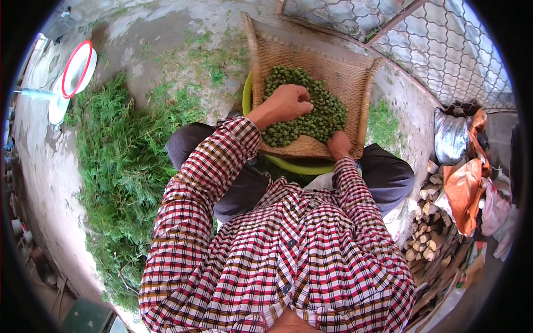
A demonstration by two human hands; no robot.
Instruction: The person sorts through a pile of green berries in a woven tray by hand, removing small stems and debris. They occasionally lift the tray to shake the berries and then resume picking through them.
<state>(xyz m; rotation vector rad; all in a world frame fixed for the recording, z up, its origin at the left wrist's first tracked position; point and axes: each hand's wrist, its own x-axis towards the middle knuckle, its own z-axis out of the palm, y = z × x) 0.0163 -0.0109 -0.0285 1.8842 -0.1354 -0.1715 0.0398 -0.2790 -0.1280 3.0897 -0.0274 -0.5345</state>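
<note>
A woven winnowing basket [355,83] lies tilted in front of me, resting on a yellow-green basin [300,165]. Small round green cones or berries [317,125] are heaped across its middle and left. My left hand [286,104] reaches over the heap from the left, its fingers curled together; whatever they hold is hidden. At the basket's near right corner, beside the heap's edge, my right hand [339,145] is closed. Its fingertips are tucked out of sight, so I cannot tell what it grips.
Cut green conifer branches [125,166] lie piled on my left. Farther left stands a white basin with a red rim [78,69]. Wire mesh fencing [444,50] runs along the back right. Split firewood [426,241] and an orange sack [465,186] are on my right.
</note>
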